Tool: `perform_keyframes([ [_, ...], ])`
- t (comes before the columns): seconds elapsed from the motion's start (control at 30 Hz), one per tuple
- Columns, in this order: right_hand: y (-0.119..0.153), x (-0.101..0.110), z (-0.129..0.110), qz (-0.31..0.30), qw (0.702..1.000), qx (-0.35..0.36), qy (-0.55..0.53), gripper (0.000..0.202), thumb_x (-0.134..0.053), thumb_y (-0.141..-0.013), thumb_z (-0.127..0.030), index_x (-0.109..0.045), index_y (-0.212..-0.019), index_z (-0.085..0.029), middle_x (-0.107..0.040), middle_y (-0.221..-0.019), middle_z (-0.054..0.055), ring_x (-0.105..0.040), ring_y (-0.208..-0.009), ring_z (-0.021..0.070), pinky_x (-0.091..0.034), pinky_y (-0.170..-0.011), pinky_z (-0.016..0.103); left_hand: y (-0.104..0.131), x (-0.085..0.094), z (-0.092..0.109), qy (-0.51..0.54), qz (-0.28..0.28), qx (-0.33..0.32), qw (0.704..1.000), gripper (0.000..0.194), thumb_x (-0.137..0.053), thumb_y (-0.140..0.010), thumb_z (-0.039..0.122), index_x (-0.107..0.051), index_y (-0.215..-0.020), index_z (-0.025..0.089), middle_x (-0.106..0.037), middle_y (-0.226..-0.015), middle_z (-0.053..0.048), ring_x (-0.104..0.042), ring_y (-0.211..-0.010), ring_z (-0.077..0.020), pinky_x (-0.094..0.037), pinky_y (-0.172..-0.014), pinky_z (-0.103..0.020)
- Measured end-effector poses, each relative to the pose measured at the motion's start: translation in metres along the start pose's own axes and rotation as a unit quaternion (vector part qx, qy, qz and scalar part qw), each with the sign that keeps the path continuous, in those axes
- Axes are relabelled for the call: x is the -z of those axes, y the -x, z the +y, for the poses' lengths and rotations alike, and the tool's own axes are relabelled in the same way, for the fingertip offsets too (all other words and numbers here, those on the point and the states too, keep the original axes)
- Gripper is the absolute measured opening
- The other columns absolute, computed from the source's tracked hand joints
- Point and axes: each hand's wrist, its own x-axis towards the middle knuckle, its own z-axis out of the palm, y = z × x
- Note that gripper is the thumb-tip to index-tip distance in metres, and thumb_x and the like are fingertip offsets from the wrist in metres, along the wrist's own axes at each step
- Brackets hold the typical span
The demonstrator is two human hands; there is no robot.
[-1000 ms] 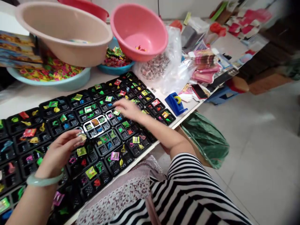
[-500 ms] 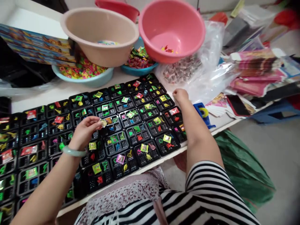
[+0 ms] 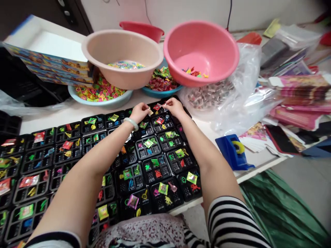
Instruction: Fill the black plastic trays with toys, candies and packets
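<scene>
Over the far row of black compartment trays (image 3: pixel 152 144), my left hand (image 3: pixel 140 112), with a pale green bangle at its wrist, pinches a small yellowish packet (image 3: pixel 150 112). Close to its right, my right hand (image 3: pixel 175 106) has thumb and fingers pressed together above a tray at the far right. A small whitish thing shows at those fingertips, too small to name. Between the two hands lies a red packet (image 3: pixel 156 107). The trays hold coloured sachets and small plastic toys in green, yellow, red and blue. My forearms hide several of them.
Behind the trays stand a beige basin (image 3: pixel 124 77), a pink basin (image 3: pixel 201 74) and a light-blue basin (image 3: pixel 103 100) of small plastic pieces. A clear bag (image 3: pixel 232 103) of sachets lies right, near a blue tape dispenser (image 3: pixel 234 153). Stacked boxes (image 3: pixel 51 62) stand left.
My left hand has moved away from me and right with its packet, to the far row. My right hand has come left, from beside the trays to above them. The view has tilted up.
</scene>
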Motion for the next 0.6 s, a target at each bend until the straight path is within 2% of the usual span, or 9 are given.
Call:
perform_keyframes([
  [0.1,-0.013,-0.014,0.001,-0.007,0.996,-0.010,0.087,0.025,-0.079,-0.074,-0.023,-0.054,-0.077,-0.024,-0.067,-0.079,-0.002,-0.064,-0.079,0.0180,-0.052,-0.086,0.035,-0.019,-0.011,-0.003,-0.108,-0.027,-0.015,0.994,0.008,-0.070,-0.080,0.014,-0.067,-0.086,0.017,-0.072,-0.087,-0.006,-0.066,-0.084,-0.0212,-0.051,-0.083,-0.032],
  [0.23,-0.011,-0.016,0.006,-0.041,0.989,-0.004,0.145,0.019,-0.077,-0.077,-0.020,-0.059,-0.081,-0.023,-0.070,-0.088,0.002,-0.065,-0.085,0.0201,-0.052,-0.089,0.036,-0.025,-0.016,-0.003,-0.213,-0.073,-0.034,0.974,0.017,-0.065,-0.087,0.016,-0.074,-0.102,0.016,-0.077,-0.105,-0.012,-0.070,-0.098,-0.0268,-0.051,-0.090,-0.034],
  [0.3,-0.006,-0.012,0.004,-0.044,0.985,0.022,0.163,0.013,-0.073,-0.079,-0.018,-0.063,-0.086,-0.022,-0.072,-0.097,0.005,-0.066,-0.091,0.0218,-0.052,-0.092,0.037,-0.024,-0.017,-0.001,-0.246,-0.082,-0.048,0.965,0.022,-0.062,-0.090,0.016,-0.076,-0.107,0.016,-0.077,-0.113,-0.014,-0.070,-0.107,-0.0280,-0.051,-0.095,-0.034],
  [0.4,-0.009,-0.004,-0.008,-0.016,0.983,0.109,0.148,0.008,-0.064,-0.087,-0.020,-0.068,-0.094,-0.020,-0.074,-0.104,0.008,-0.068,-0.097,0.0231,-0.052,-0.096,0.039,-0.023,-0.017,0.002,-0.281,-0.087,-0.049,0.954,0.027,-0.058,-0.093,0.018,-0.078,-0.112,0.015,-0.075,-0.121,-0.014,-0.069,-0.114,-0.0279,-0.050,-0.101,-0.032],
  [0.5,-0.037,0.001,-0.025,0.024,0.976,0.185,0.116,0.015,-0.058,-0.092,-0.023,-0.071,-0.100,-0.020,-0.075,-0.107,0.008,-0.068,-0.102,0.0236,-0.052,-0.101,0.039,-0.022,-0.016,0.001,-0.266,-0.072,-0.052,0.960,0.029,-0.062,-0.093,0.021,-0.077,-0.117,0.016,-0.071,-0.129,-0.014,-0.069,-0.115,-0.0264,-0.048,-0.106,-0.031],
  [0.6,-0.086,-0.004,-0.035,0.017,0.979,0.166,0.120,0.010,-0.065,-0.086,-0.020,-0.073,-0.092,-0.018,-0.075,-0.100,0.009,-0.069,-0.105,0.0279,-0.050,-0.105,0.046,-0.020,-0.012,-0.004,-0.196,-0.046,-0.060,0.978,0.028,-0.066,-0.091,0.021,-0.077,-0.116,0.015,-0.071,-0.125,-0.013,-0.069,-0.110,-0.0255,-0.048,-0.107,-0.032],
])
